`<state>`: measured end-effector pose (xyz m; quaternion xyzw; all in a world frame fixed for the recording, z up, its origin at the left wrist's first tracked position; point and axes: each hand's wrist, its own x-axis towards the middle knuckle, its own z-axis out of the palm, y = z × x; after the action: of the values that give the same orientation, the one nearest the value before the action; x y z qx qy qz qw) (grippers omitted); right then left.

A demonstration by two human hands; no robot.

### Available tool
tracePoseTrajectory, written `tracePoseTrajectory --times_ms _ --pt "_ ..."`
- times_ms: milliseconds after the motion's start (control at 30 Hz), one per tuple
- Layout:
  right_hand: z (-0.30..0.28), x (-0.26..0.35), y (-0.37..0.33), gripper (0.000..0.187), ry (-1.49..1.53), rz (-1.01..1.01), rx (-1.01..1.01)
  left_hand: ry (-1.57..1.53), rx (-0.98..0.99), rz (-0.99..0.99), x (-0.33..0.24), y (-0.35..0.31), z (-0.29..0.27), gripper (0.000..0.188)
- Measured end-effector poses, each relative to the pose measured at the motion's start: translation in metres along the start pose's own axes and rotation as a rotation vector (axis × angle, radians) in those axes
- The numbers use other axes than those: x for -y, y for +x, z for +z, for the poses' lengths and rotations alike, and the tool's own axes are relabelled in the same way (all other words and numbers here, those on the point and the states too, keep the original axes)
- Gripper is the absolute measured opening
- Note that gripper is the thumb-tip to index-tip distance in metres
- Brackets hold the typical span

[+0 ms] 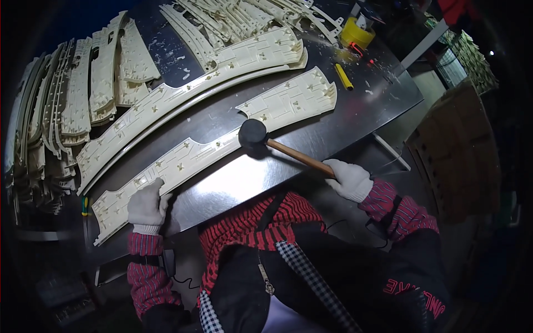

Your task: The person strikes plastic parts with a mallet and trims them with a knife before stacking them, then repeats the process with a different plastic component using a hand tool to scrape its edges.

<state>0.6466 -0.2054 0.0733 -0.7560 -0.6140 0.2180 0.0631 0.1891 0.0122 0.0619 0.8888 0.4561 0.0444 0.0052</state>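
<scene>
Your left hand (147,208), in a white knit glove, lies over the near edge of the long cream moulded-plastic panel (191,159), fingers close together, thumb apart; can't tell if it pinches the edge or only presses. Your right hand (350,180), gloved likewise, is wrapped round the end of the black-headed, wooden-handled mallet (297,155).

Panel lies slantwise on the shiny metal table (233,186) in front of you, ribbed side up. Mallet head covers part of its narrow middle; can't tell if it touches or sits just above.

Step looks like tapping: left steadies, right strikes. Next blow would call for a firm left hold and a short, square hit; the narrow middle could crack. Left fingers are well apart from the head.

Outward: a similar long cream curved panel (183,94) lies just beyond, limiting room to slide yours away. Far left, a row of stacked cream panels (75,105); at the far side, a heap of narrow cream strips (233,22). Past your panel's right end: a slim yellow tool (344,76) and a round yellow roll or tub (356,36). Neither blocks the mallet.
</scene>
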Motion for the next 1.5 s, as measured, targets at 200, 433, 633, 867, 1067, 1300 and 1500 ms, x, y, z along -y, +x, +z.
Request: tracePoseTrajectory --times_ms 200,433,633,867,1067,1300,1500 --pt "-0.034 0.023 0.031 0.048 0.123 -0.311 -0.18 0.021 -0.484 0.096 -0.031 0.0 -0.007 0.042" --pt "-0.061 0.176 0.143 0.043 0.103 -0.988 -0.301 -0.291 -0.082 0.094 -0.099 0.045 0.003 0.029" --pt "-0.035 0.271 0.19 0.04 -0.69 -0.885 0.259 -0.277 -0.036 -0.019 -0.1 0.046 0.04 0.025" --pt "-0.046 0.239 0.163 0.046 -0.28 -0.761 0.201 -0.253 -0.111 -0.021 -0.098 0.051 0.028 0.023" --pt "-0.033 0.271 0.168 0.045 -0.048 -1.035 -0.218 -0.261 -0.169 -0.014 -0.1 0.055 0.035 0.025" --pt "0.0 0.328 0.203 0.043 -0.711 -0.855 0.06 -0.464 -0.349 -0.126 -0.106 0.07 0.06 0.024" --pt "-0.012 0.296 0.183 0.045 -0.343 -0.865 0.095 -0.345 -0.171 -0.214 -0.106 0.064 0.046 0.023"
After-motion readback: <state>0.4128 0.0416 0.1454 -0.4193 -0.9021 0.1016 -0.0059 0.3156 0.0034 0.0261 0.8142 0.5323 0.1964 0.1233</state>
